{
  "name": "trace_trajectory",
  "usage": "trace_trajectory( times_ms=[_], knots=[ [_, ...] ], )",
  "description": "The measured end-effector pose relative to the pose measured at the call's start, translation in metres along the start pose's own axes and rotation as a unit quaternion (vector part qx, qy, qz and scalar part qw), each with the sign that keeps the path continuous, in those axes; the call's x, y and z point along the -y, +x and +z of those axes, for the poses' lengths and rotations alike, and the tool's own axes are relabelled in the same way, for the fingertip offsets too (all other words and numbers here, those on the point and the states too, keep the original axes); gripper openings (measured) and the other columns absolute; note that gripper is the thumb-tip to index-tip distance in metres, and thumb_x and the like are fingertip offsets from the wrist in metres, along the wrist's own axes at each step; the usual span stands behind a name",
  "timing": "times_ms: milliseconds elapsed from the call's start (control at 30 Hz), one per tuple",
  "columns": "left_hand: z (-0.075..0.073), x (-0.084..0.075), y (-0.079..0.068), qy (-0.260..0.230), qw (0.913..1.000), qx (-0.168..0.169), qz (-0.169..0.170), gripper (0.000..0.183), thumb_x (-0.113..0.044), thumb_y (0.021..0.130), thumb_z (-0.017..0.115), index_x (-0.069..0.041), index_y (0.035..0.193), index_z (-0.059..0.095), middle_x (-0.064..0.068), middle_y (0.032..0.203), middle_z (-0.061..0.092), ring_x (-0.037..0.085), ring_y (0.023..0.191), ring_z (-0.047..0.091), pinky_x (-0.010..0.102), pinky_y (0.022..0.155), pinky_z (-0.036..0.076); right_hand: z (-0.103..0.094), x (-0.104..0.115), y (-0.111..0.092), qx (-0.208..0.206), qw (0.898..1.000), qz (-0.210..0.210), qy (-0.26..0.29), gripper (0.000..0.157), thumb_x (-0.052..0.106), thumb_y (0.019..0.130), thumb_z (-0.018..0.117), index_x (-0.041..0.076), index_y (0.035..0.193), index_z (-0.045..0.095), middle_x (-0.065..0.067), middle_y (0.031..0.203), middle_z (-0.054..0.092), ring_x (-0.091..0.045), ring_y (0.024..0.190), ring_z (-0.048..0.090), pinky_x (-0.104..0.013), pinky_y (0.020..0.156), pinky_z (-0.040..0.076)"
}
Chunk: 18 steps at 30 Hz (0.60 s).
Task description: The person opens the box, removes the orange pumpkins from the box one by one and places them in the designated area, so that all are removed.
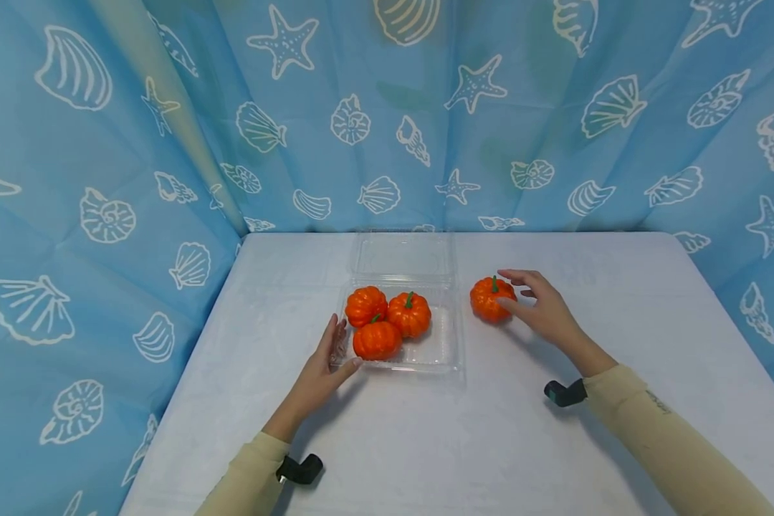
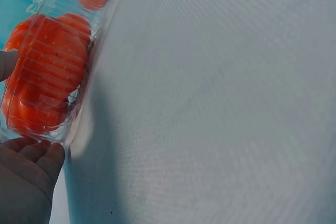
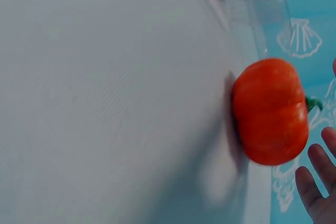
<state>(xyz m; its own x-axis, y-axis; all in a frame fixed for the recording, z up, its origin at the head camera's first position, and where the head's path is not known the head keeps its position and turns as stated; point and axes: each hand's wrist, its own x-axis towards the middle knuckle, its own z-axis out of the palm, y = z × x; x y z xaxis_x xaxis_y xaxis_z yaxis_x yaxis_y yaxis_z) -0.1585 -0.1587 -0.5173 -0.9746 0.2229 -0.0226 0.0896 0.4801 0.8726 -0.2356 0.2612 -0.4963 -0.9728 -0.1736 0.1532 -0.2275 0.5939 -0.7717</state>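
A clear plastic clamshell box (image 1: 443,344) lies on the table with its lid folded back. Three small orange pumpkins with green stems sit in its left part: one at the back left (image 1: 365,307), one to the right (image 1: 410,315) and one in front (image 1: 377,341). My left hand (image 1: 322,373) rests against the box's left side, fingers extended along the wall and thumb at the front corner. A separate pumpkin (image 1: 492,299) stands on the table right of the box. My right hand (image 1: 545,309) is beside it, fingers spread; the right wrist view (image 3: 270,111) shows fingertips apart from that pumpkin.
A white cloth covers the table (image 1: 464,444). The clear lid (image 1: 403,254) lies flat behind the box. A blue curtain (image 1: 335,79) with white shells and starfish hangs behind and at the sides. Each wrist wears a small black camera (image 1: 302,469).
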Motion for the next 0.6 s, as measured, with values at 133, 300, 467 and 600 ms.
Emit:
trace_trajectory(
  times_ms=[133,300,467,600],
  knots=[
    [-0.001,0.001,0.001,-0.003,1.0,0.003,0.004,0.098,-0.035,0.095,0.071,-0.014,0.165,0.007,0.009,0.166,0.028,0.029,0.152,0.027,0.053,0.121,0.022,0.002,0.01,0.002,-0.011,1.0,-0.018,-0.009,0.053,0.025,0.097,0.072,0.011,0.145,0.054,-0.016,0.146,0.049,-0.038,0.129,0.047,-0.062,0.109,0.041],
    [-0.001,0.001,0.0,0.0,1.0,0.0,0.006,0.098,-0.035,0.094,0.072,-0.014,0.165,0.008,0.009,0.166,0.028,0.029,0.152,0.028,0.053,0.12,0.023,0.004,0.024,0.005,-0.009,0.999,-0.025,-0.017,0.05,0.024,0.096,0.073,0.011,0.142,0.057,-0.017,0.146,0.049,-0.038,0.133,0.044,-0.064,0.109,0.039],
    [-0.001,0.001,0.0,0.001,1.0,-0.001,0.006,0.098,-0.035,0.094,0.072,-0.015,0.165,0.008,0.009,0.166,0.028,0.029,0.152,0.028,0.053,0.12,0.023,0.007,0.034,0.007,0.007,1.0,-0.026,-0.015,0.05,0.019,0.095,0.073,0.012,0.142,0.057,-0.015,0.146,0.049,-0.036,0.134,0.045,-0.062,0.11,0.039],
    [-0.001,0.0,0.0,0.0,1.0,0.002,0.005,0.098,-0.035,0.094,0.072,-0.015,0.165,0.007,0.009,0.166,0.028,0.029,0.152,0.027,0.053,0.121,0.022,0.009,0.042,0.01,0.025,0.999,-0.024,-0.014,0.051,0.018,0.095,0.072,0.014,0.144,0.055,-0.013,0.145,0.05,-0.036,0.129,0.05,-0.059,0.11,0.042]
  ],
)
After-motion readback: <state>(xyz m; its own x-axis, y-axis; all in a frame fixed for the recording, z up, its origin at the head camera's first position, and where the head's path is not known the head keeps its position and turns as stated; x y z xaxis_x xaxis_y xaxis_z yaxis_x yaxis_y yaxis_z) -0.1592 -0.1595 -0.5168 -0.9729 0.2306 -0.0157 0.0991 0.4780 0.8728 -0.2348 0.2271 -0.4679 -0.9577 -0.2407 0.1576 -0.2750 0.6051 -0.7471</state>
